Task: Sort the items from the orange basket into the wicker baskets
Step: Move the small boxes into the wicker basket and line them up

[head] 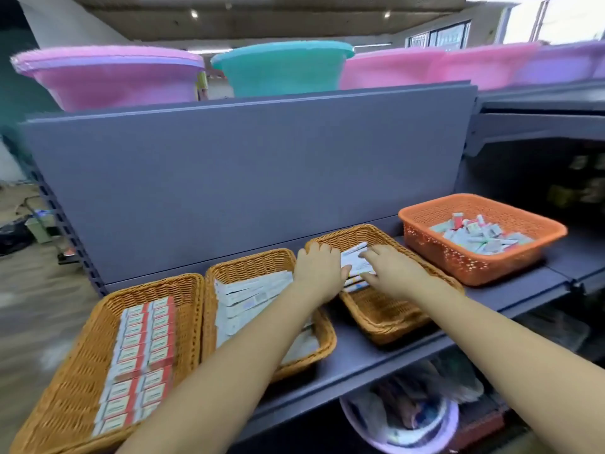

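The orange basket (471, 267) stands at the right of the grey shelf with several small white and pink boxes (481, 235) inside. Three wicker baskets sit in a row. The left one (65, 381) holds rows of red-and-white boxes (140, 362). The middle one (252, 260) holds white flat boxes. In the right wicker basket (386, 319) lies a stack of white boxes (355, 257). My left hand (319, 270) rests on that basket's left rim beside the stack. My right hand (389, 268) lies on the stack with fingers stretched out.
A grey back panel (248, 178) rises behind the shelf. Pink, teal and purple tubs (281, 70) stand on top of it. Below the shelf a purple basin (402, 424) holds bagged goods. The shelf's front edge (360, 375) runs below the baskets.
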Available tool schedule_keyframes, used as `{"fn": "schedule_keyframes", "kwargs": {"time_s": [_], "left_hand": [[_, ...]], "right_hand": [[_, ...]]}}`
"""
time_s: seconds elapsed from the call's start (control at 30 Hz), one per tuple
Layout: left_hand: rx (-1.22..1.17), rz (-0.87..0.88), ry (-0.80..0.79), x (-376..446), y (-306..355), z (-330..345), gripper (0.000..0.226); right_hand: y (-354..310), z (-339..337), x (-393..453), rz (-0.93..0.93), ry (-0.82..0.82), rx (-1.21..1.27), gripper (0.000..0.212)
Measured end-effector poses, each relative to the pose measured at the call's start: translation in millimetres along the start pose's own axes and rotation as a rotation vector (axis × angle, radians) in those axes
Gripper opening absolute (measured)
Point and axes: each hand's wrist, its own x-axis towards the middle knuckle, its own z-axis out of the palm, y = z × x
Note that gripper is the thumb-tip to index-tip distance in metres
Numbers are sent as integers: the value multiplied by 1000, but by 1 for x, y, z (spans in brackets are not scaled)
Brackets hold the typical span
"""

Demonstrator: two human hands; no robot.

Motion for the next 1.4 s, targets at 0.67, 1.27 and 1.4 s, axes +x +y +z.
{"fn": "schedule_keyframes", "kwargs": {"time_s": [0.67,1.27,1.4], "left_hand": [[-71,256,19,172,158,-2,47],[-239,73,-252,298,280,28,35],[-370,24,-338,312,290,36,35]], "right_hand": [[225,-23,8,352,-72,-41,52],[358,-14,52,148,-224,-18,14],[361,-9,53,145,-185,-30,18]]}}
